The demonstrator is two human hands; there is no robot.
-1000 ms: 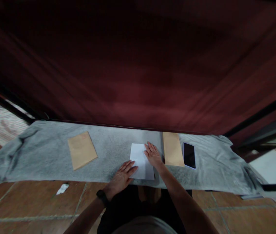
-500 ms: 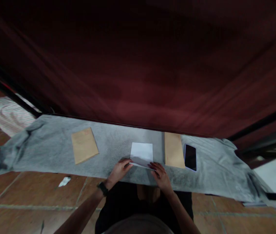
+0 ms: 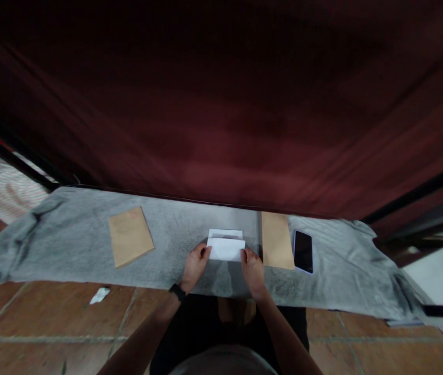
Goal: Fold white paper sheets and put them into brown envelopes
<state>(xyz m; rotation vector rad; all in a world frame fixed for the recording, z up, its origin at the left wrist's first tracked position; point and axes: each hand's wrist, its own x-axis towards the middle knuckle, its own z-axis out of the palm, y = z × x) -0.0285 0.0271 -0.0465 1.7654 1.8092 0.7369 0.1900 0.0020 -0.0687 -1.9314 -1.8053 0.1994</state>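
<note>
Both hands grip one sheet of white paper (image 3: pixel 226 251) at its sides: the left hand (image 3: pixel 195 266) pinches the left edge between thumb and fingers, and the right hand (image 3: pixel 253 266) does the same on the right. Fingers tucked behind or under the sheet are hidden. The paper lies in front of the person, near the middle of a grey cloth (image 3: pixel 73 245), its nearer part folded up and over so that only a strip of the farther part shows; whether the flap touches that strip is hard to make out.

A dark watch (image 3: pixel 177 292) circles the left wrist, its face unreadable. Both forearms run out of the bottom edge, above dark clothing (image 3: pixel 182 323). On the tiled floor (image 3: pixel 65 312) to the left lies a small white scrap (image 3: pixel 99 295), too blurred to identify.

On the cloth, well apart to the left, a brown envelope (image 3: pixel 131 237) lies askew, any print on it illegible. Right of the paper is another brown envelope (image 3: pixel 278 242), with a smartphone (image 3: pixel 303 252) just beside it, screen dark. At far right, a white panel (image 3: pixel 440 276) is cut off by the edge. Beyond the cloth rises a dark red fabric (image 3: pixel 221 177), its upper part lost in shadow.
</note>
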